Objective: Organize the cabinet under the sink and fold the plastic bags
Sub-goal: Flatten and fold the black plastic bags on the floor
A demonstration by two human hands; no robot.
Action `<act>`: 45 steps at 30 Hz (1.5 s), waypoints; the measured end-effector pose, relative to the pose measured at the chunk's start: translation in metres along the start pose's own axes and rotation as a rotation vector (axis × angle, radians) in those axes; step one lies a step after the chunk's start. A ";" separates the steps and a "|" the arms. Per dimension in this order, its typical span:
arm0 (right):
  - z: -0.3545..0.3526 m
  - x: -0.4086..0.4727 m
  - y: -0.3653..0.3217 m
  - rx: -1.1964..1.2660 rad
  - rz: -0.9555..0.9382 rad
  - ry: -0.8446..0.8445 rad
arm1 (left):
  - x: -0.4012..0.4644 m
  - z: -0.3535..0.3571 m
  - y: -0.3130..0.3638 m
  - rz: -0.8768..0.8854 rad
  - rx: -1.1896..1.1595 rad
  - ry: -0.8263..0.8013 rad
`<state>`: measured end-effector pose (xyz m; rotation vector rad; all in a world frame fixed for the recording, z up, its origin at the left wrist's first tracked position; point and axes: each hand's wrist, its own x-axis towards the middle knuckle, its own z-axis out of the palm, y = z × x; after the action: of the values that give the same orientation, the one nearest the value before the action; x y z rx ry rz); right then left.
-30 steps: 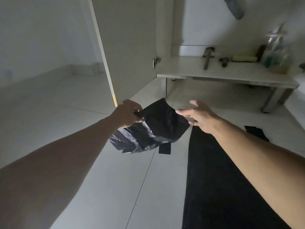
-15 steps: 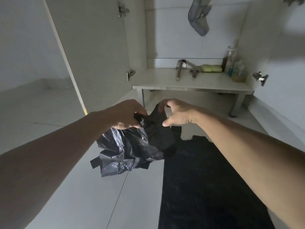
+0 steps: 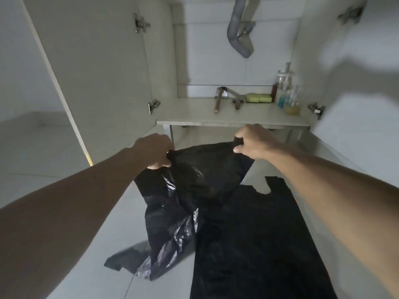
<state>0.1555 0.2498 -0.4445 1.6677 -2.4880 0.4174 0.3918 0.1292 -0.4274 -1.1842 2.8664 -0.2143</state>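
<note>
Black plastic everywhere in the near field. One flat bag lies spread on the floor in front of the cabinet, under my right forearm, its handle cut-out pointing toward the cabinet shelf. The crumpled bag I hold is up off the floor, just left of the flat one and overlapping its left edge from my viewpoint; its lower end hangs down crinkled and glossy, tail blurred.

My left hand is clamped on the bag's upper left corner, fingers curled round the plastic. My right hand pinches the upper right corner, thumb and fingers closed on the edge. The top edge is stretched between the two hands, well apart from each other, both in front of the shelf's front lip.

Beyond the hands: cabinet shelf, raised on legs. On it, relative to the shelf centre: two wooden-handled tools lying near the middle, yellow-green sponges just right of them against the back wall, a cluster of bottles at the right end. Grey drain hose hangs above the shelf, centre-right. Left door stands open, hinges visible; right door is open too.
</note>
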 end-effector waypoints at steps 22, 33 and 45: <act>0.032 -0.250 0.133 -0.168 -0.068 0.520 | -0.080 0.118 0.122 0.575 -0.364 0.678; 0.147 -0.337 0.130 -0.053 -0.041 -0.091 | -0.147 0.227 0.156 0.416 -0.208 0.091; 0.158 -0.363 0.128 0.011 -0.201 -0.220 | -0.175 0.259 0.138 0.684 0.026 0.132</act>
<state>0.1867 0.5718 -0.7059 2.0446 -2.4287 0.2369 0.4413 0.3195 -0.7068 -0.1404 3.1565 -0.3029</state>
